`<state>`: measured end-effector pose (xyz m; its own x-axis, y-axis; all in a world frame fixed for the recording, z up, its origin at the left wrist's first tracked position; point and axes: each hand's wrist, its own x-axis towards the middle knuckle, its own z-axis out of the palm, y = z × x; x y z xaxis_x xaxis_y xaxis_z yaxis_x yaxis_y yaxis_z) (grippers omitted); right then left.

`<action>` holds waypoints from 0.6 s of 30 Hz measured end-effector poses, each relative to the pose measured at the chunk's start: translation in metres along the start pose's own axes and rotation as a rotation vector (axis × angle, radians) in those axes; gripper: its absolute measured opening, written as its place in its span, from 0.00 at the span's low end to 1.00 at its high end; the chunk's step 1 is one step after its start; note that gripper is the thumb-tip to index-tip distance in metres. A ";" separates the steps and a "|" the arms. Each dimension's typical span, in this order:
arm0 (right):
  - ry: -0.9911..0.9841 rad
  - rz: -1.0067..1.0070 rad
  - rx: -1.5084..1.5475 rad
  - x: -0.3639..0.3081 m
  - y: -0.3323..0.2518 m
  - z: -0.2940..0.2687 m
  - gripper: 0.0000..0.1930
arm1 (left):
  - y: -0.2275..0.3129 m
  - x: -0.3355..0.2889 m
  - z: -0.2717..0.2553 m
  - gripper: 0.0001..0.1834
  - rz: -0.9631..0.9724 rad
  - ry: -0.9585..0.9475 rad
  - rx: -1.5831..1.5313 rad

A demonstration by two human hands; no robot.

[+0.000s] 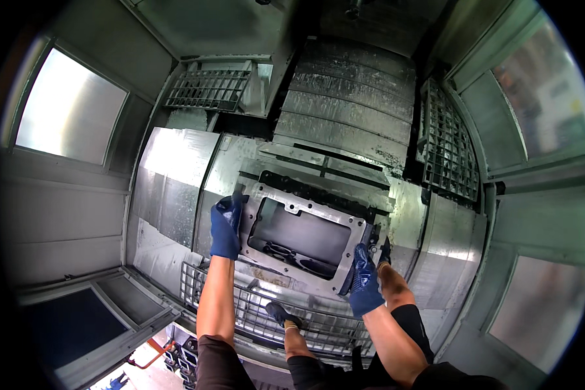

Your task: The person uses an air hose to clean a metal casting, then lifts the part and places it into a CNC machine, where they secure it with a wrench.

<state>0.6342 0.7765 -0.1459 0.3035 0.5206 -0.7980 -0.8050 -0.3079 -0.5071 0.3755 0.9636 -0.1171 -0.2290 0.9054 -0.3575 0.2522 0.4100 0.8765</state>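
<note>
In the head view, a silver-grey rectangular metal casing (291, 265) with 1 large opening and small round holes around its rim is held over the middle of a grey flat-plated metal machine bed (229, 162), between its left and right edges and nearer its front edge. The casing lies askew to the bed, its right end closer to the wearer. Whether its underside touches the bed or is clear of it cannot be told. Dark curved parts (315, 265) show inside the opening, along its near side.

The left hand (226, 227), in a dark blue coated glove, has its fingers bent around the casing's left end, near the far-left corner. The right hand (365, 286), gloved alike, holds the right end near the close corner; its fingers lie narrow together along the side wall, the tips partly hidden.

Beyond the bed's rear edge stands a grey slatted metal cover (348, 97), with 1 metal grating (208, 90) at the rear-left corner and 1 darker grating (450, 143) at the rear-right. A long barred grating (250, 299) runs along the front edge, near what looks like a dark shoe (281, 314).

The step in hand appears to be steadying or positioning the casing with 2 hands. The next move seems to call for even support at both ends, level control, and fingertips kept clear of its lower edges.
</note>
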 end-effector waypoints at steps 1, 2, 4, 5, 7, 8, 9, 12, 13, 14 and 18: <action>-0.007 -0.023 0.015 0.003 0.001 0.002 0.21 | -0.005 0.001 0.000 0.20 -0.004 -0.004 0.018; -0.018 -0.036 0.018 0.009 0.001 0.002 0.21 | -0.013 0.003 0.005 0.19 0.030 0.025 -0.029; 0.016 -0.006 -0.014 0.018 0.000 0.006 0.19 | -0.031 0.009 0.017 0.16 0.098 0.094 -0.121; 0.020 -0.003 -0.023 0.020 0.003 0.002 0.19 | -0.032 0.010 0.018 0.15 0.061 0.075 -0.103; -0.038 -0.034 -0.092 0.017 0.004 -0.008 0.19 | -0.044 0.016 0.016 0.14 -0.029 0.052 -0.370; 0.032 -0.027 -0.121 0.016 0.007 -0.016 0.18 | -0.049 0.013 0.019 0.15 -0.001 0.047 -0.261; 0.086 -0.018 -0.150 0.017 0.009 -0.017 0.18 | -0.048 0.015 0.019 0.15 0.046 0.058 -0.150; 0.013 -0.082 -0.012 0.023 0.019 -0.047 0.19 | -0.044 0.017 0.020 0.16 0.169 0.055 0.161; 0.053 -0.089 -0.076 0.028 0.018 -0.046 0.19 | -0.040 0.011 0.019 0.16 0.092 0.039 0.215; 0.081 -0.098 -0.135 0.033 0.017 -0.036 0.19 | -0.033 0.009 0.017 0.16 0.023 0.028 0.269; -0.045 -0.191 -0.407 0.034 0.001 -0.017 0.23 | -0.046 0.006 -0.009 0.16 0.406 0.228 0.359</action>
<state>0.6524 0.7808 -0.1788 0.3977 0.6300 -0.6671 -0.4682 -0.4859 -0.7380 0.3543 0.9495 -0.1566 -0.2344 0.9673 0.0969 0.6555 0.0837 0.7505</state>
